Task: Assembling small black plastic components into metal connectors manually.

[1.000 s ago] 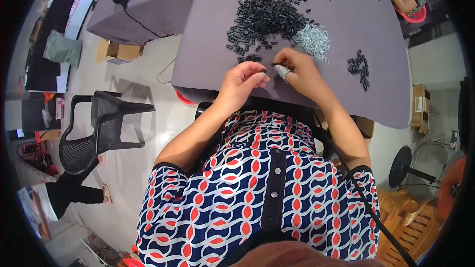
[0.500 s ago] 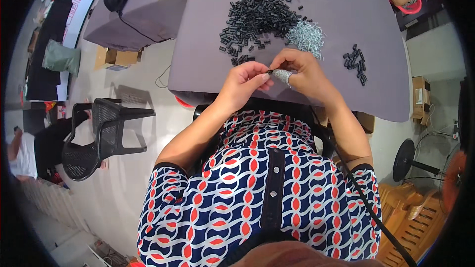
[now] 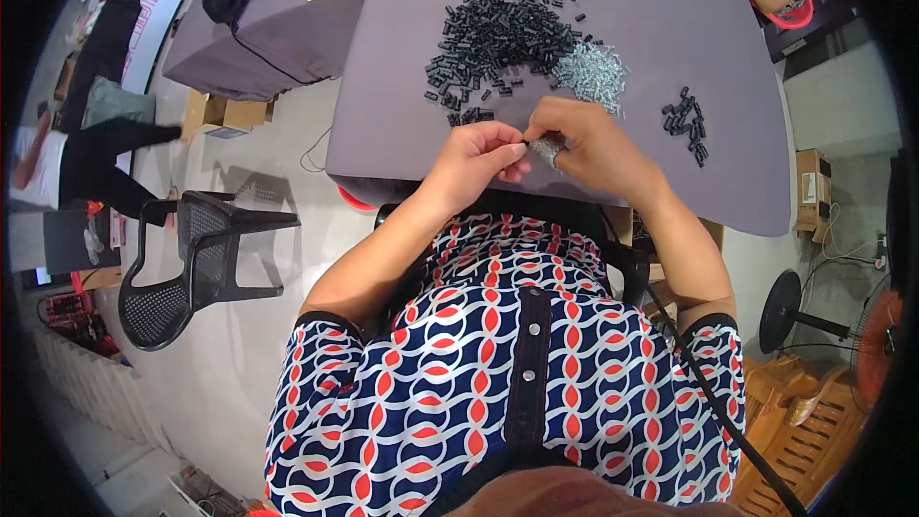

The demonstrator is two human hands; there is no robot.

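I record the hands, apart one second ago, now meeting at the fingertips. The left hand (image 3: 471,161) pinches a small black piece (image 3: 526,143); the right hand's (image 3: 586,137) fingers curl against it, their exact grip hidden. Both hands now engage one piece, nearer the wearer than the black heap (image 3: 493,43).

A navy shirt (image 3: 412,402) with white loops and red ovals is filling the lower middle, silvery buttons (image 3: 533,329) dotting its dark front strip (image 3: 525,402). Dark cuffs (image 3: 337,320) are edging its short sleeves (image 3: 316,364), and a black cable (image 3: 739,436) is crossing lower right. The right hand (image 3: 589,142) is wearing a grey finger wrap (image 3: 546,147).
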